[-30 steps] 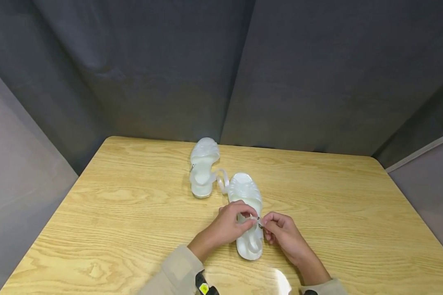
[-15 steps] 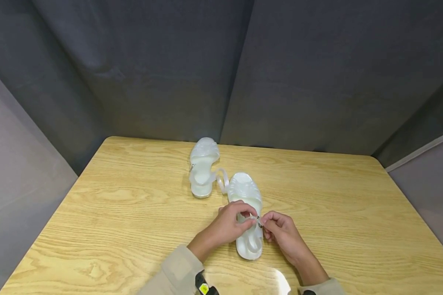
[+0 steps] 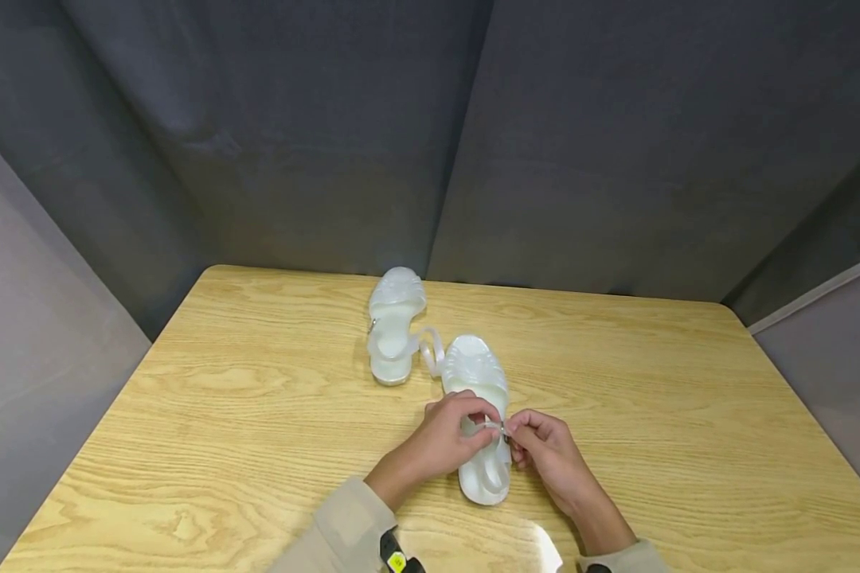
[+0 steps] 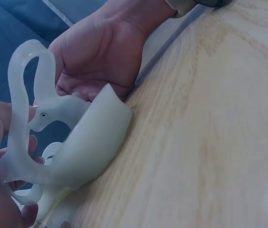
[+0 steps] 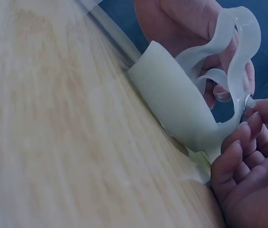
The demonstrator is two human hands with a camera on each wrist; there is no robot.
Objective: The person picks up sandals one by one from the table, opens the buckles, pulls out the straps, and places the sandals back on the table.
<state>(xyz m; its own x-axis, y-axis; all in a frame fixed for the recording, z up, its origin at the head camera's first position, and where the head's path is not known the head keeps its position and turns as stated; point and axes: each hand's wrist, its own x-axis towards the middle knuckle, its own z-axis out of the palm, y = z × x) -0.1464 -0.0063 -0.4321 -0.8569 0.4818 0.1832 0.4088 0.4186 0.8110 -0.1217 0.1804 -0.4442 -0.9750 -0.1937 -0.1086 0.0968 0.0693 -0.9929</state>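
A translucent white jelly sandal [image 3: 475,368] lies on the table, its toe pointing away from me. Over its middle, my left hand [image 3: 440,434] pinches the ankle strap between thumb and forefinger. On the sandal's right side, my right hand [image 3: 553,458] pinches the strap's end at the small metal buckle [image 3: 503,430]. The right wrist view shows the strap [image 5: 238,61] looping up above the heel and running down to the buckle, where the right fingertips meet it. From the left wrist view, the heel [image 4: 93,140] is seen resting on the wood. Fingers partly hide the buckle.
A second matching sandal [image 3: 398,296] stands farther back on the left, a metal buckle on its left side. Its loose strap [image 3: 433,350] curls right, up to the near sandal. A wood-grain table [image 3: 244,446] lies beneath, with dark grey curtains [image 3: 315,143] behind it.
Both hands hold their places at the buckle. Only the strap in their fingers shifts very slightly; the sandals stay where they were.
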